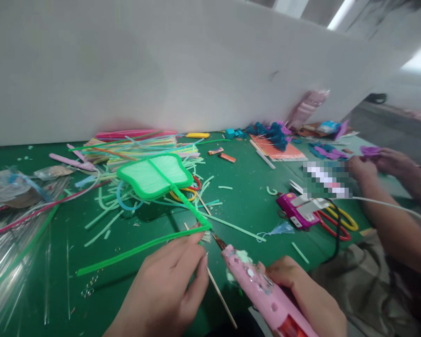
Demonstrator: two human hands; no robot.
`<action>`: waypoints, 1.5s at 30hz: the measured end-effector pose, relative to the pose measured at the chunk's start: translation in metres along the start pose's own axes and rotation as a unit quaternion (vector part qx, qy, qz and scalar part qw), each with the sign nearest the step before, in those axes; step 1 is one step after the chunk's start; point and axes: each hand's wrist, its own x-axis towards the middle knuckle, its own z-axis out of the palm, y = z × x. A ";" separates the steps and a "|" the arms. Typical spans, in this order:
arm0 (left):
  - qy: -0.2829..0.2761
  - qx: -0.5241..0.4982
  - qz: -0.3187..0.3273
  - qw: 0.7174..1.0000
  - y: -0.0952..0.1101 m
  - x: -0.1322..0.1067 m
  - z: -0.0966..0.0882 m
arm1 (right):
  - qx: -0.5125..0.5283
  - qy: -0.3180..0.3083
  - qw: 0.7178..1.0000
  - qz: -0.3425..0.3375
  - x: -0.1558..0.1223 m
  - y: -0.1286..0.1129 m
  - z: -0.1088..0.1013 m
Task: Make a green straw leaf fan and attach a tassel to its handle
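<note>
A small hand fan has a bright green rim and a pale green panel. My left hand pinches it at the lower end of its wrapped handle. From that end a loose green strip sticks out to the left over the table. In my right hand is a pink glue gun, its body spotted with glue blobs. The gun's dark nozzle points at the handle's end, very close to my left fingertips; whether they touch I cannot tell. A thin wooden stick lies below, between my hands.
Pastel strips pile up behind the fan. Clear rods and a pink hair straightener-like tool lie left. Scissors with red handles and a magenta box sit right. A co-worker's hands hold purple material.
</note>
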 end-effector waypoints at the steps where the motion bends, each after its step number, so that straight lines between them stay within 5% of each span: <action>1: 0.001 0.000 0.001 1.000 0.000 0.000 0.000 | 0.004 -0.010 1.000 -0.027 0.001 0.002 -0.002; 3: 0.004 0.001 0.001 1.000 0.000 0.001 0.000 | 0.006 -0.024 0.998 -0.066 0.003 0.006 -0.006; 15: 0.007 0.009 0.005 1.000 -0.001 0.001 0.000 | -0.035 0.030 0.999 0.023 -0.005 -0.006 0.006; 26: 0.005 0.002 0.004 1.000 -0.001 -0.001 0.000 | -0.031 -0.022 0.999 -0.023 -0.005 0.010 0.003; 35: 0.001 0.008 0.002 1.000 -0.003 -0.002 0.002 | -0.017 0.042 0.998 0.037 -0.007 -0.004 0.009; 45: 0.008 0.014 0.000 1.000 -0.002 0.000 0.000 | -0.058 0.010 0.997 0.044 -0.007 -0.001 0.004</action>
